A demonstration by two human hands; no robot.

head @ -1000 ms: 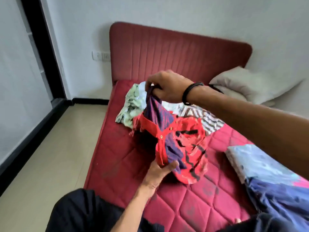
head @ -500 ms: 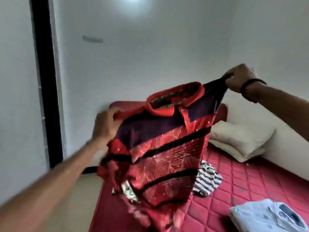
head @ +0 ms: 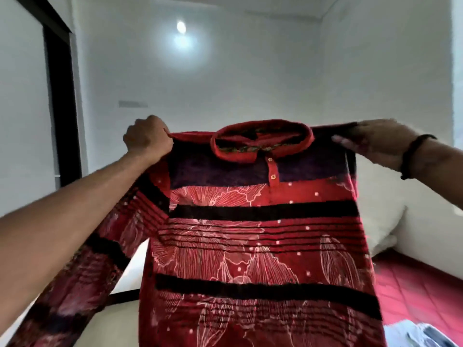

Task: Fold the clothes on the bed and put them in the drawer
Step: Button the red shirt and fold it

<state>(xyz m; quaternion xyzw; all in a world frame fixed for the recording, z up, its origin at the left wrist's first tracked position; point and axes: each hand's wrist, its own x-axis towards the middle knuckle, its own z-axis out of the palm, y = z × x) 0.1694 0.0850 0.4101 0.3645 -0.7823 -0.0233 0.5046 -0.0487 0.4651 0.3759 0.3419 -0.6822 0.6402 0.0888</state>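
A red long-sleeved collared shirt [head: 260, 236] with purple and black bands and white line prints hangs spread out in front of me, front side facing me. My left hand [head: 147, 139] grips its left shoulder in a fist. My right hand [head: 375, 144], with a black band on the wrist, pinches the right shoulder. One sleeve [head: 82, 271] hangs down under my left forearm. The shirt hides most of the bed and the other clothes; no drawer is in view.
A red quilted mattress [head: 416, 294] shows at lower right with a white pillow [head: 378, 211] against the wall. A pale folded garment [head: 421, 334] lies at the bottom right corner. A dark door frame [head: 62, 108] stands at left; tiled floor [head: 112, 326] below.
The shirt was lifted off the bed and is now spread wide and flat between both hands at shoulder height. My view has tilted upward toward the wall.
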